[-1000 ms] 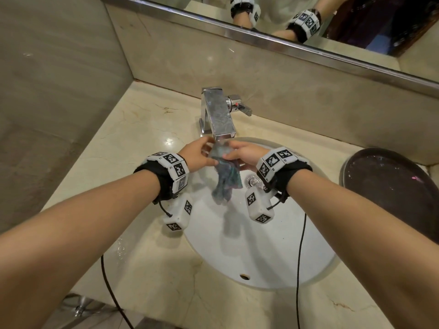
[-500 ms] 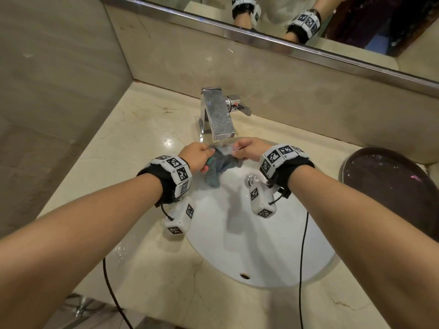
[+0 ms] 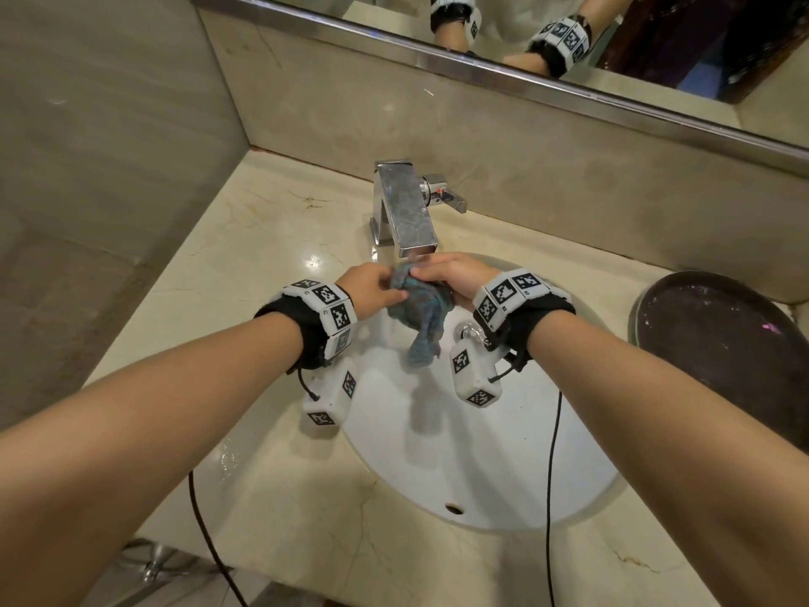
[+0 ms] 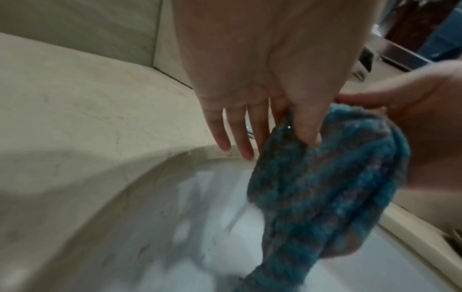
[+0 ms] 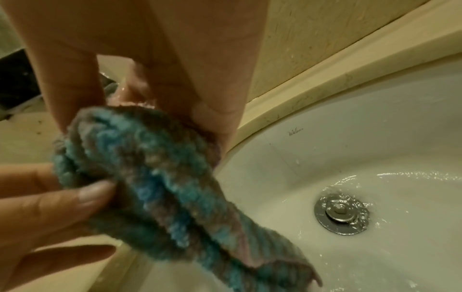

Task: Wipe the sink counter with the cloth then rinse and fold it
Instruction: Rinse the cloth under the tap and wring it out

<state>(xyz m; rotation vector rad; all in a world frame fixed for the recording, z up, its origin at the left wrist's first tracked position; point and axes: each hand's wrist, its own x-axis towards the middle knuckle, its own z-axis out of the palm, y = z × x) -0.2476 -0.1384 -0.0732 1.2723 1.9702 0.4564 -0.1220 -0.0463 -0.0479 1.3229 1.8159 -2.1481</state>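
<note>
Both hands pinch the bunched blue cloth (image 3: 420, 313) beneath the faucet (image 3: 405, 210): left hand (image 3: 372, 286) fingers (image 4: 307, 126) and right hand (image 3: 455, 273) fingers (image 5: 75, 98) grip its top, its tail hanging below over the sink (image 3: 503, 475).

dark round tray (image 3: 718, 339) on the right, its edge just beside the basin. mirror (image 3: 683, 41) with metal frame above the beige backsplash. tiled wall (image 3: 100, 177) on the left. black cables (image 3: 552, 466) hang across the front. metal floor fitting (image 3: 151, 567) at lower left, blurry.
</note>
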